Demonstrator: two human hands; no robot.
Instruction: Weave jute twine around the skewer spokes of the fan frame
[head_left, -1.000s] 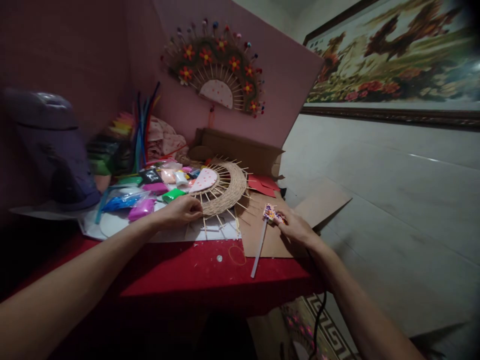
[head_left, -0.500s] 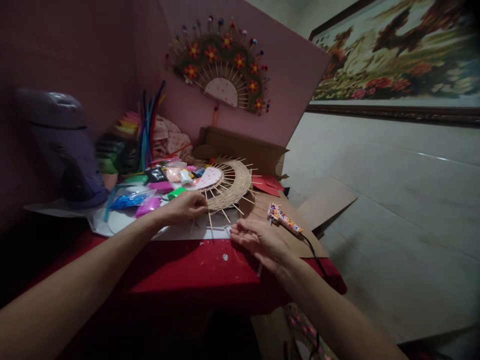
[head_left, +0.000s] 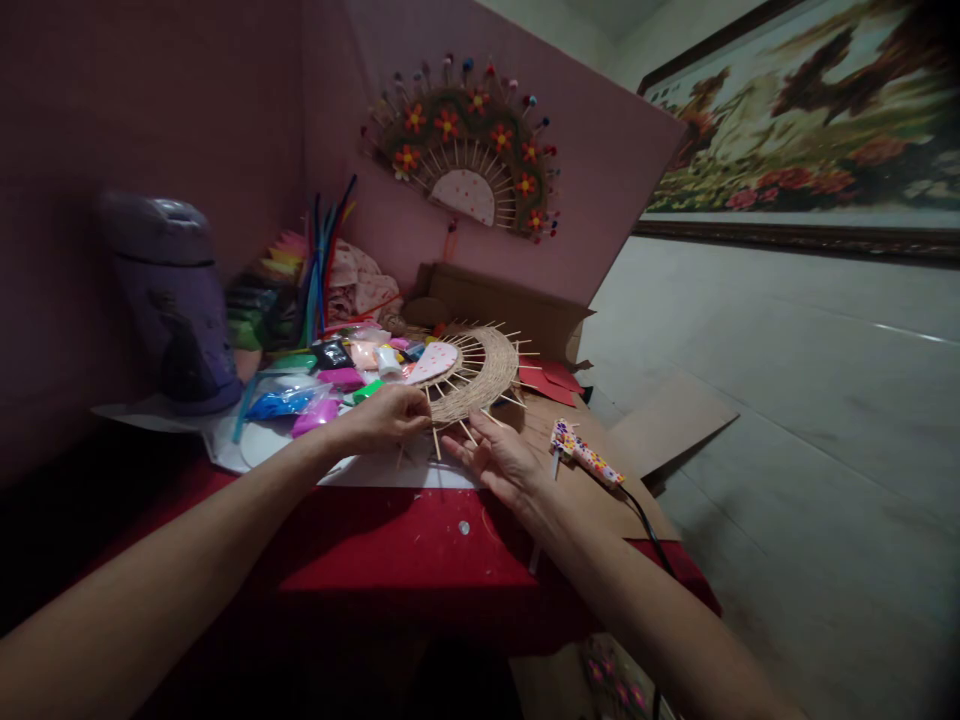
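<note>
A fan-shaped craft of wooden sticks wound with jute twine (head_left: 480,372) lies on white paper on the red table (head_left: 390,540). My left hand (head_left: 386,417) is closed on the fan's near left edge, fingers pinching the sticks. My right hand (head_left: 499,460) is open, fingers stretched out toward the fan's lower sticks, just touching or almost touching them. A patterned glue gun (head_left: 585,455) with a black cord lies on brown cardboard (head_left: 600,490) to the right of my right hand.
Packets of coloured clay (head_left: 315,385), pipe cleaners (head_left: 322,260) and a purple appliance (head_left: 176,300) crowd the left side. A finished flowered fan (head_left: 469,150) hangs on the pink board behind. An open cardboard box (head_left: 502,300) and red paper pieces (head_left: 551,380) lie beyond the fan.
My right hand let go of the glue gun, left it on the cardboard and moved left, open, up to the fan's sticks. My left hand stayed on the fan.
</note>
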